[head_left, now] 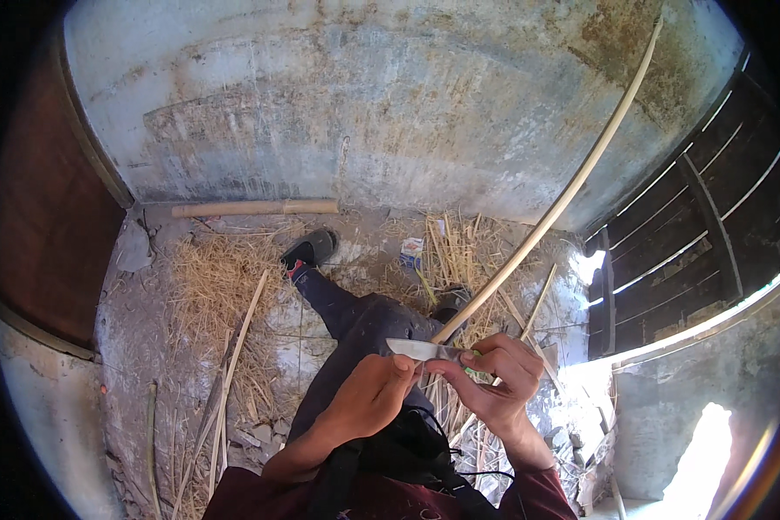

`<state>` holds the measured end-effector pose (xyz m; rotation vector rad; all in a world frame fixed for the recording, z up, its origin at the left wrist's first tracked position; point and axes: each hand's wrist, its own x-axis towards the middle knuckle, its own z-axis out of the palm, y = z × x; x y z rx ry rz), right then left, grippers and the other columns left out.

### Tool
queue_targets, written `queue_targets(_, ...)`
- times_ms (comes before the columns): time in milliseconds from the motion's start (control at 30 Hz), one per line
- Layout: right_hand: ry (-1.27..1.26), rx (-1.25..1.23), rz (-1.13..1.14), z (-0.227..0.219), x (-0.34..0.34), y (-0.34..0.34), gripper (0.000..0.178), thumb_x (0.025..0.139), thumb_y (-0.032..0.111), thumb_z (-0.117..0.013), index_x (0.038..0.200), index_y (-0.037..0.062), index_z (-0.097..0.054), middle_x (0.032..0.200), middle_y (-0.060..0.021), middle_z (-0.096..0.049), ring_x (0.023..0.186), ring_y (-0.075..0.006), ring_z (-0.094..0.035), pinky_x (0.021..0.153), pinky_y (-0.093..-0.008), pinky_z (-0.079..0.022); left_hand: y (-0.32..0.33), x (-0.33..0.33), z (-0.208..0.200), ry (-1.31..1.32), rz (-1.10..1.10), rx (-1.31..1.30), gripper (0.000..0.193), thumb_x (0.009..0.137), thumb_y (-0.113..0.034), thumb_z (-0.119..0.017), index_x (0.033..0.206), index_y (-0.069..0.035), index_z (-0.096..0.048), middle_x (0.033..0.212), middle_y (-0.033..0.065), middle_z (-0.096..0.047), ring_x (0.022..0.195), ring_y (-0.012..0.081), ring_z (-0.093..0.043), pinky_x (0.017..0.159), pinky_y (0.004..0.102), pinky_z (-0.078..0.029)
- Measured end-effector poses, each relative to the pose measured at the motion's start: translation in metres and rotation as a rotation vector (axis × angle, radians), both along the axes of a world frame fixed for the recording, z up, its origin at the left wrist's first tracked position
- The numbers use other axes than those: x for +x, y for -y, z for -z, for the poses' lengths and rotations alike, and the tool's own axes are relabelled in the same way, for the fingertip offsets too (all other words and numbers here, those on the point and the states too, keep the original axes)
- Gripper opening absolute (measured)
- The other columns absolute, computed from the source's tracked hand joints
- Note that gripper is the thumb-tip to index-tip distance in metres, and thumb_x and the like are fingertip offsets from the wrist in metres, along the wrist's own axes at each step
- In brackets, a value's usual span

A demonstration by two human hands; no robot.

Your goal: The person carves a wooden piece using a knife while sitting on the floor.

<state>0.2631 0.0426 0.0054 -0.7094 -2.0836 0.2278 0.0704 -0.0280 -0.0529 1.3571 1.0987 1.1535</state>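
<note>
A knife (425, 350) with a short, pale metal blade lies crosswise in front of me, its tip toward the left. My right hand (501, 377) is closed around its handle end, fingers curled and thumb along the lower side. A long, pale bamboo strip (556, 212) slants from behind the blade up to the far right, in front of the wall. Its near end runs down to my left hand (371, 397), which is closed, thumb pressed beside the blade. The fingers and the strip's very end are mostly hidden there.
Dry shavings (221, 277) and split strips (234, 364) litter the floor on both sides of my outstretched leg (347, 325). A thick bamboo pole (256, 208) lies along the foot of the stained wall (321, 104). A small printed packet (412, 251) lies beyond my legs. Dark slatted boards (685, 234) stand at the right.
</note>
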Motion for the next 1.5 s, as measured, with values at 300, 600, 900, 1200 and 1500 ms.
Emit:
queue_targets(300, -0.026, 0.05, 0.032, -0.007, 0.008, 0.002, 0.045, 0.06, 0.026, -0.105, 0.069, 0.0084, -0.064, 0.068, -0.0063, -0.067, 0.058, -0.0178, -0.066, 0.05, -0.0282, -0.044, 0.005, 0.007, -0.013, -0.066, -0.025, 0.02, 0.071, 0.114, -0.059, -0.025, 0.082, 0.0, -0.05, 0.062, 0.0093, -0.043, 0.057, 0.0258, -0.037, 0.056, 0.0435, -0.033)
queue_targets(600, -0.109, 0.212, 0.243, -0.023, 0.028, -0.015, 0.047, 0.068, 0.02, -0.102, 0.07, 0.0059, -0.057, 0.069, -0.0078, -0.066, 0.063, -0.0172, -0.066, 0.053, -0.0279, -0.044, 0.015, 0.004, -0.007, -0.028, 0.032, -0.03, 0.069, 0.114, -0.058, -0.027, 0.087, 0.0, -0.054, 0.062, 0.0067, -0.044, 0.055, 0.02, -0.045, 0.055, 0.0399, -0.036)
queue_targets(900, -0.011, 0.084, 0.037, -0.01, 0.015, -0.011, 0.037, 0.07, 0.025, -0.1, 0.075, 0.0061, -0.069, 0.069, -0.0067, -0.067, 0.059, -0.0194, -0.067, 0.048, -0.0293, -0.047, 0.007, -0.006, 0.01, 0.103, 0.059, -0.088, 0.068, 0.114, -0.06, -0.029, 0.088, -0.001, -0.054, 0.066, 0.0012, -0.046, 0.059, 0.0123, -0.043, 0.055, 0.035, -0.036)
queue_targets(1200, 0.022, 0.051, -0.003, -0.003, 0.002, -0.009, 0.042, 0.066, 0.024, -0.102, 0.074, 0.0072, -0.065, 0.069, -0.0083, -0.067, 0.057, -0.0187, -0.066, 0.049, -0.0281, -0.044, 0.0, -0.009, -0.005, 0.003, 0.014, -0.061, 0.046, 0.114, -0.042, -0.044, 0.118, 0.001, -0.061, 0.066, 0.0084, -0.053, 0.056, 0.0232, -0.052, 0.056, 0.0401, -0.039)
queue_targets(1500, 0.004, 0.056, -0.053, -0.005, -0.006, -0.013, 0.044, 0.066, 0.022, -0.103, 0.071, 0.007, -0.062, 0.067, -0.0084, -0.066, 0.056, -0.0183, -0.065, 0.049, -0.0277, -0.045, 0.002, -0.005, -0.014, -0.283, -0.09, 0.143, 0.037, 0.114, -0.033, -0.046, 0.118, 0.002, -0.058, 0.073, 0.0183, -0.064, 0.068, 0.0414, -0.066, 0.06, 0.0512, -0.046)
